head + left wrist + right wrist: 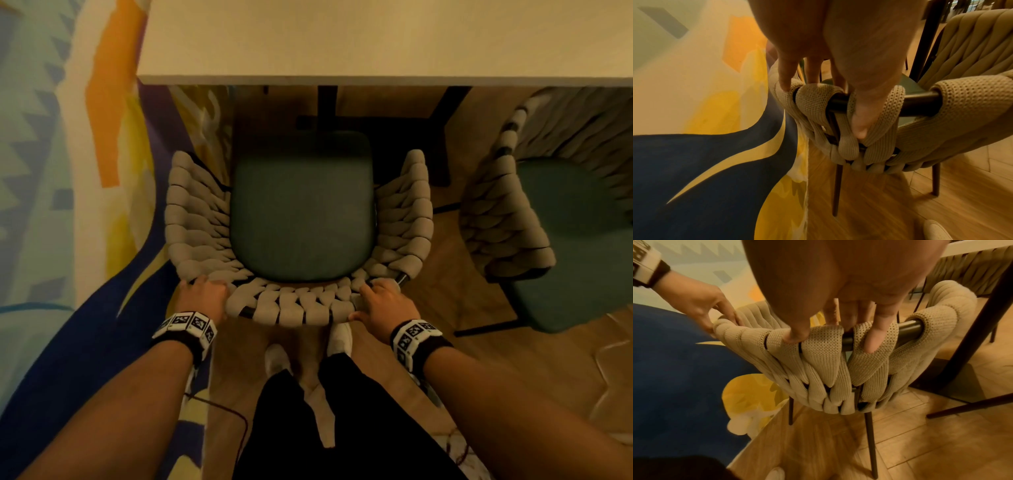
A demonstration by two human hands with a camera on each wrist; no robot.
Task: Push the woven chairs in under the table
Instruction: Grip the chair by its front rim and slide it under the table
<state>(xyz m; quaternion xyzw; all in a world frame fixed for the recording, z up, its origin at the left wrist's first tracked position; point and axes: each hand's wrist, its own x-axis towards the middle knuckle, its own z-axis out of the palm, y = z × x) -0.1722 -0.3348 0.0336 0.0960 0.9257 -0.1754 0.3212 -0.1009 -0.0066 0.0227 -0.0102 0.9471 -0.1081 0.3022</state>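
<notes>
- Both hands grip the top rail of the beige woven-strap chair with the green seat cushion [301, 209]: the left hand [202, 294] at the rail's left corner, fingers curled over the top and thumb pressed into the knit behind; the right hand [387, 303] at the right corner, likewise wrapped over.
- Location: this chair stands just short of the pale rectangular table [376, 41]; only the front edge of its cushion reaches toward the table's near edge. The seat is not yet under.
- A second woven chair with a green cushion [548, 222] stands to the right, turned at an angle, also outside the table edge.
- Handling, as judged: thin dark metal legs and a tubular frame suggest a light chair that should slide readily on the wooden floor [479, 359]. The knitted straps are soft and yield under the fingers, so purchase is best taken on the stiff rail beneath them.
- Risk: the chair's left legs stand close to the patterned blue-and-yellow rug [85, 308]; contact with its edge cannot be confirmed from these views.
- The dark table leg [327, 106] lies ahead of the seat.
</notes>
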